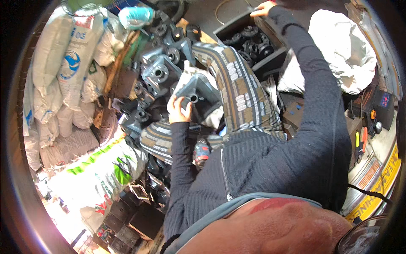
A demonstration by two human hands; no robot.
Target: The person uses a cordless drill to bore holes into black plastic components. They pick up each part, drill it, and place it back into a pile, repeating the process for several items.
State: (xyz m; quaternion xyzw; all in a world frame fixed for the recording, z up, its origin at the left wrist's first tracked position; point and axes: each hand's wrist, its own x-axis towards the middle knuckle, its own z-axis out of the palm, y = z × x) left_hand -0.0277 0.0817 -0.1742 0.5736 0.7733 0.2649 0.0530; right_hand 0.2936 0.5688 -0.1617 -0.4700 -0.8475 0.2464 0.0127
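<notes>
In front of me lies a grey, squarish part with a round hollow hub (194,98), resting between my legs. My left hand (179,111) is at its near left edge, thumb and fingers curved around that edge. My right arm is stretched far out to the right. The right hand (263,8) grips the far rim of a dark rectangular crate (277,57). Inside the crate are several black round parts (253,40). More grey parts with round hubs (157,73) are piled beyond my left hand. A power tool (201,152), blue and red, sits close to my lap.
Stacked white sacks (80,55) stand at the far left, with a turquoise wrapped bundle (136,17) beside them. A large white bag (342,51) is at the right. Dark blocks (146,220) lie at the lower left. Hand tools (362,139) lie at the right.
</notes>
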